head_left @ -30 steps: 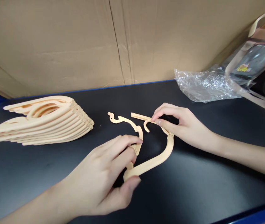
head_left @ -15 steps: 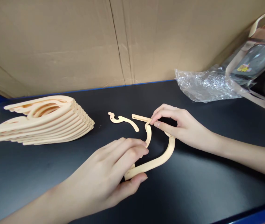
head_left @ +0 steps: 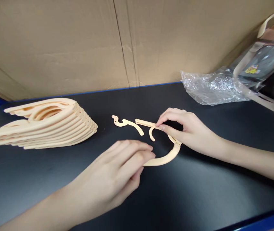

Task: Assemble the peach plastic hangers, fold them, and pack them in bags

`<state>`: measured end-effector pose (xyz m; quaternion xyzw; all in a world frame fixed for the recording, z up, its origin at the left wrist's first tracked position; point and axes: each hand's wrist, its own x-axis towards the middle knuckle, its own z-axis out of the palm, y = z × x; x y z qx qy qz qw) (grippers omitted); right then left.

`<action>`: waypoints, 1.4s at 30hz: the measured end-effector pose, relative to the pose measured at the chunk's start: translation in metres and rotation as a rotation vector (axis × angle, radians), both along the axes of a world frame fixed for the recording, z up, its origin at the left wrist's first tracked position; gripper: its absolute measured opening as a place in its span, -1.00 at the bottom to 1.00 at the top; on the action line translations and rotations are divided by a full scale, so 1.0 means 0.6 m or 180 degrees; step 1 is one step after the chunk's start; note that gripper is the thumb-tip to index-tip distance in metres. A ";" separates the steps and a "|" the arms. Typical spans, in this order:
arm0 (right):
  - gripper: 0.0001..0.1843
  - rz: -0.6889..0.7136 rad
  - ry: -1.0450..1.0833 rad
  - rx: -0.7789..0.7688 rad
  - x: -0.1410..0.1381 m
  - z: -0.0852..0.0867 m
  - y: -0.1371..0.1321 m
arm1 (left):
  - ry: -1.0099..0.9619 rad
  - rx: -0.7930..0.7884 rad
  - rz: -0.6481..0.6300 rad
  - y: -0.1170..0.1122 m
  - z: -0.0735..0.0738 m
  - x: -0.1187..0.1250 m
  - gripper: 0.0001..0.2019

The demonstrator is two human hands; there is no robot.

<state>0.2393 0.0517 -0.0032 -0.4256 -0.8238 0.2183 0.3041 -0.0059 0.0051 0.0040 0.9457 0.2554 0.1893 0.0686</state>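
A peach plastic hanger piece (head_left: 167,156) lies curved on the black table between my hands. My right hand (head_left: 187,131) pinches its upper end, where a thin bar and a small hook (head_left: 151,132) stick out to the left. My left hand (head_left: 117,175) has its fingers pressed together over the lower end of the curve, and the part under them is hidden. A loose hook-shaped piece (head_left: 126,123) rests just beyond, touching neither hand.
A stack of several peach hangers (head_left: 40,127) lies at the left of the black table (head_left: 223,179). Crumpled clear plastic wrap (head_left: 211,88) and a bagged item (head_left: 263,61) sit at the back right. A cardboard wall (head_left: 79,45) stands behind.
My left hand has slid right and flattened over the lower end of the curved piece. The curve now lies flatter on the table and the small inner piece has swung up to the bar.
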 end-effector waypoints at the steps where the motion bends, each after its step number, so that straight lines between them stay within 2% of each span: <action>1: -0.86 -0.0047 -0.0044 0.0048 -0.001 0.000 -0.001 | -0.0012 0.0033 0.0134 0.003 -0.001 0.000 -0.72; 5: -0.81 -0.0004 -0.0101 0.0079 -0.002 0.002 -0.005 | -0.0088 0.0380 0.0785 0.013 -0.006 -0.003 -0.79; 9: -0.77 0.0203 -0.0060 -0.0004 -0.001 0.007 -0.010 | -0.0113 0.0186 0.1066 0.016 -0.010 -0.008 -0.81; 13: -0.82 0.0658 0.0042 0.0028 0.001 0.011 -0.014 | -0.0106 -0.0016 0.1117 0.014 -0.011 -0.010 -0.82; 18: -0.74 0.1394 -0.0365 0.0655 -0.001 0.003 -0.019 | -0.0135 0.0060 0.1137 0.016 -0.012 -0.009 -0.85; 20: -0.72 0.1480 -0.0624 0.0905 -0.002 0.000 -0.022 | -0.0112 0.0137 0.1166 0.018 -0.011 -0.008 -0.87; 23: -0.67 0.1470 -0.0818 0.1025 -0.002 0.000 -0.025 | -0.0031 0.0318 0.1200 0.021 -0.011 -0.007 -0.87; 28: -0.51 0.1673 -0.1025 0.1149 -0.003 0.006 -0.028 | 0.0313 0.0290 0.1204 0.028 -0.015 -0.012 -0.63; 33: -0.51 0.1967 -0.1363 0.1319 -0.007 0.005 -0.037 | 0.0589 0.0171 0.1279 0.029 -0.018 -0.017 -0.55; 37: -0.55 0.1952 -0.1524 0.1520 -0.008 0.008 -0.041 | 0.0778 0.0478 0.1539 0.024 -0.016 -0.013 -0.52; 42: -0.61 0.1291 -0.1871 0.1828 0.001 0.014 -0.032 | 0.1016 0.1225 0.1785 0.013 -0.013 -0.012 -0.52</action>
